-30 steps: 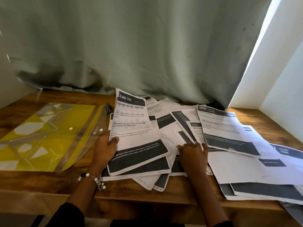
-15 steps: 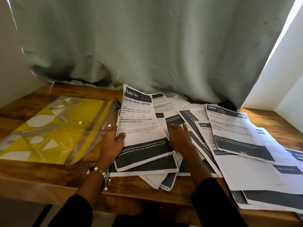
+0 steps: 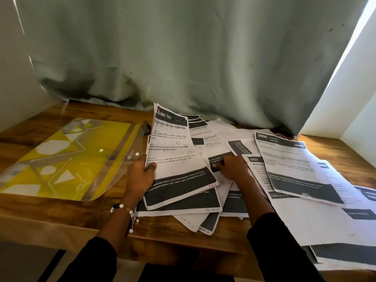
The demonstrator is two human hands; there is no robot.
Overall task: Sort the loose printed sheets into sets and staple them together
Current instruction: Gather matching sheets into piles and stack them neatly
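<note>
Several loose printed sheets with dark header and footer bands lie fanned over the wooden table. My left hand grips the left edge of a small set of sheets, the thumb on the top page headed "…SING TABLE", lifting that edge. My right hand rests flat with its fingers on the sheets in the middle of the pile. To the right lie sheets numbered 3800 and 2437. A dark stapler peeks out behind the held set, mostly hidden.
A yellow and clear plastic document folder lies on the table's left half. A grey-green curtain hangs right behind the papers. White walls close in at the left and right. More sheets overhang the table's near right edge.
My right hand slid from the pile's near edge up and left onto the middle sheets beside the held set. My left hand kept its grip. The camera view shifted slightly.
</note>
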